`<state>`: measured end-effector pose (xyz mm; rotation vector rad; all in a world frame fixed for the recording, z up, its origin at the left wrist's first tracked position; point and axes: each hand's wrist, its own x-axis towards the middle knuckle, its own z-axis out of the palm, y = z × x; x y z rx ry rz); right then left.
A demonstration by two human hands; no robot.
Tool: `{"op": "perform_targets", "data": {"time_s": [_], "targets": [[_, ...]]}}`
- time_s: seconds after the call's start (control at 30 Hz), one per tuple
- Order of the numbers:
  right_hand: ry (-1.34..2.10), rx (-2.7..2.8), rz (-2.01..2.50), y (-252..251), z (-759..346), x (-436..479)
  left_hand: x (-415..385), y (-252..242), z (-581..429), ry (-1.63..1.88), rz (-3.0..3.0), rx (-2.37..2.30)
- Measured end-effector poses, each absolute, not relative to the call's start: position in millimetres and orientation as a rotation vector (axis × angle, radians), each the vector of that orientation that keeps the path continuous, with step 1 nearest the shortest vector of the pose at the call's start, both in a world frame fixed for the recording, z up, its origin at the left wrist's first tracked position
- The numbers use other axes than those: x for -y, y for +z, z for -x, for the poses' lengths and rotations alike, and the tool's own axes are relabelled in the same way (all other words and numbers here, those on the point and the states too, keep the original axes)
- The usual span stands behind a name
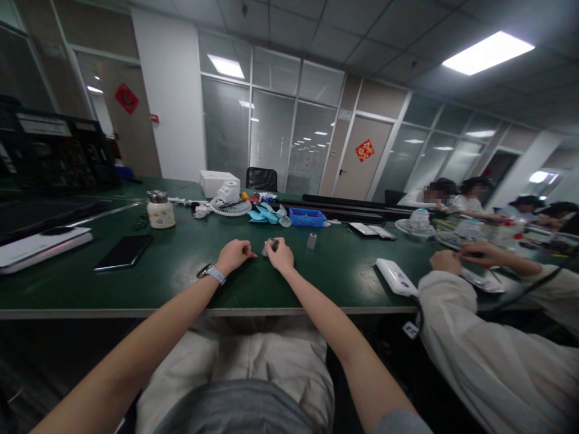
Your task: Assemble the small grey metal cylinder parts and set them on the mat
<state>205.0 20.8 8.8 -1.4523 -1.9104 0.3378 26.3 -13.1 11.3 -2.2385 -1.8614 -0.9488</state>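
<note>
Grip of your right hand point(281, 255) holds a small greyish object point(266, 249) inward from the near edge of the table point(181, 296). Your left hand point(232, 256) curls nearby, whether holding anything you cannot tell; a small grey cylinder point(312, 241) stands near your right hand.

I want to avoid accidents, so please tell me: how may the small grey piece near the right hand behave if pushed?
The small grey piece stands taller than wide, so it may tip. Being small, it is probably easy to lift; its material is unclear.
</note>
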Motion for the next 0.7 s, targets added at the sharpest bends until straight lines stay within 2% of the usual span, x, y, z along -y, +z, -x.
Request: {"op": "perform_targets", "data": {"time_s": [0.33, 0.7], "targets": [[0.392, 1.878, 1.482, 12.0, -206.0, -20.2, 9.8, 9.3, -24.4, -0.957, 2.244, 1.880], [0.412, 1.876, 1.487, 12.0, -206.7, -19.5, 7.8, 5.1, -21.2, -1.171, 2.309, 1.878]]}}
